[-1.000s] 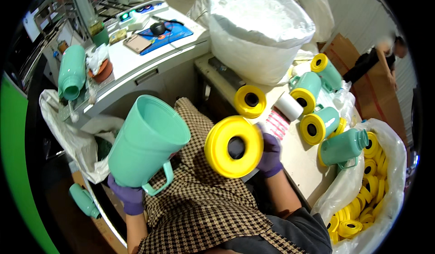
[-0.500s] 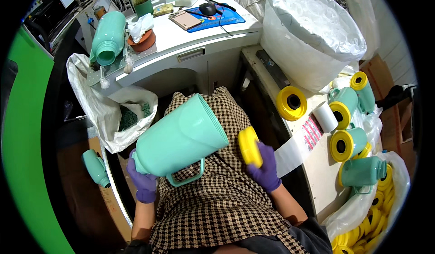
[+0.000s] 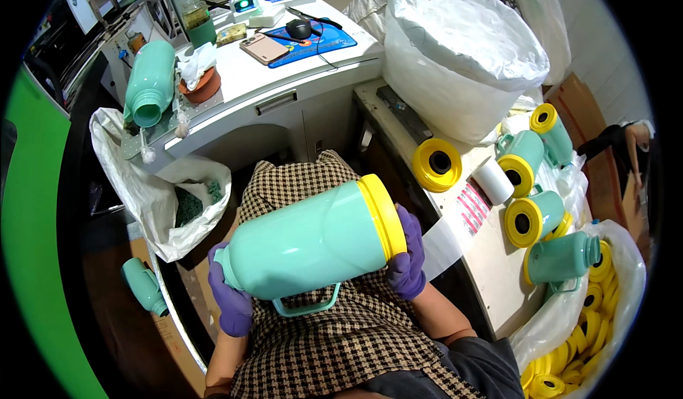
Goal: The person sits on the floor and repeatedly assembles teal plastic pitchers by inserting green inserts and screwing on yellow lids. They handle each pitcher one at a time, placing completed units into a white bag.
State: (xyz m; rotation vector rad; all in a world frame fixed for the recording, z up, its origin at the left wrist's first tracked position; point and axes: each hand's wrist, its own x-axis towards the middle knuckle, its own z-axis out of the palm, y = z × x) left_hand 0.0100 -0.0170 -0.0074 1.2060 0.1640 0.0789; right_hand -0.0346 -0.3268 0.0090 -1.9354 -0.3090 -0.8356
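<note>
Cluttered workshop seen from above, white worktop [image 3: 284,79] across the upper frame, checked apron [image 3: 334,342] filling the lower middle.

Mint jug [image 3: 306,246] held at frame centre, lying tilted on its side over the apron, handle hanging underneath. Left hand [image 3: 231,296], in a purple glove, closed around the narrow end at lower left. Right hand [image 3: 407,253], also gloved purple, wrapped over the yellow lid [image 3: 384,217] seated on the jug's wide end.

Further out, right of centre: lower bench [image 3: 491,285] carrying a loose yellow ring [image 3: 436,165], a white roll [image 3: 493,181] and several more mint jugs [image 3: 537,214] on their sides, most capped in yellow. Clear bag of yellow lids [image 3: 590,328] at lower right. Large white sack [image 3: 462,50] bulging at upper right.

Upper left: another mint jug [image 3: 148,82] lying on the worktop, open mouth toward the camera, beside a crumpled cloth. Phone [image 3: 264,48] and blue mat [image 3: 313,40] near top centre. White bag [image 3: 156,193] hanging off the worktop's edge at left, one more jug [image 3: 144,285] on the floor below it.
</note>
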